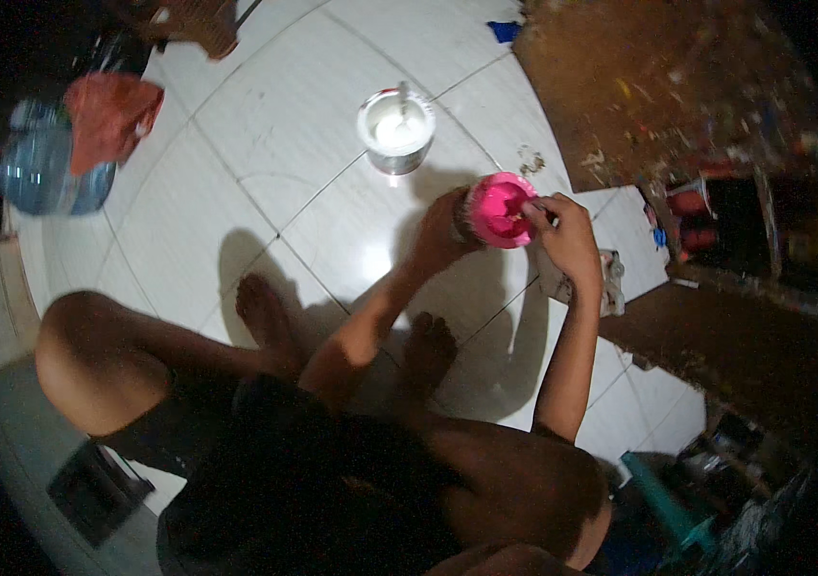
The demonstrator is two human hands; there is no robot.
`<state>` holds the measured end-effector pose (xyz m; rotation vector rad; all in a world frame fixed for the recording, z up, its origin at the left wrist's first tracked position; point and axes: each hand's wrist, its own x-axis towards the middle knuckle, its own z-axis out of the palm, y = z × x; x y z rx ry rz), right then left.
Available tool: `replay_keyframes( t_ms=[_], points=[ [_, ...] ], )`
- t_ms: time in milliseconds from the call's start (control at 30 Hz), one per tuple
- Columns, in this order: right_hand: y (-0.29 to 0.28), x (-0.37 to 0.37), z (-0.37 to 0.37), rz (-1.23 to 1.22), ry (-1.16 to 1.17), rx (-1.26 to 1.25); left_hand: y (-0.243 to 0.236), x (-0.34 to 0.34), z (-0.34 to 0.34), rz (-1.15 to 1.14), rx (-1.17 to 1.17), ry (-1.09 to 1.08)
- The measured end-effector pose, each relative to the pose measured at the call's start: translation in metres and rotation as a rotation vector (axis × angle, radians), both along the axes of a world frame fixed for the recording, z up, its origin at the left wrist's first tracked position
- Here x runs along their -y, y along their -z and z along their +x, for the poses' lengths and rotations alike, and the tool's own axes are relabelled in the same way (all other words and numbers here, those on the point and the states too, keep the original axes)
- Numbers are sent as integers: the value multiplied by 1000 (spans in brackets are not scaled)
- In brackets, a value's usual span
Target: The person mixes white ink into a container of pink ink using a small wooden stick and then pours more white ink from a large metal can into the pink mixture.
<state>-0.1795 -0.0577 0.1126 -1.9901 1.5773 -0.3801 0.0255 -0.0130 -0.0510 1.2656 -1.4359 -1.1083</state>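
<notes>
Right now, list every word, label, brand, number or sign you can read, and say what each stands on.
None: no text can be read in this view.
Silver can: any print is too small and blurred to read.
Pink round container: no lettering can be made out.
Red plastic bag: any marks are too blurred to read.
Blue water jug: no lettering can be made out.

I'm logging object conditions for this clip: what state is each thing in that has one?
Pink-mouthed container: open, gripped around its side by the left hand
Right hand: fingers bent at the pink opening; whether they hold anything is unclear
White-rimmed tub: open, upright on the floor, white contents
Utensil: standing in the tub
Blue water jug: partly covered by red bag or cloth
</notes>
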Motion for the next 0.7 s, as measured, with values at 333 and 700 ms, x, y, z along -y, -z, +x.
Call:
replay_keyframes(
  t_ms=[333, 700],
  points=[
    [-25, -11, 0, 105, -19, -137, 16, 9, 2, -319, 102, 100],
    [-58, -37, 13, 175, 23, -319, 6, -51, -28, -16, 177, -26]
  ],
)
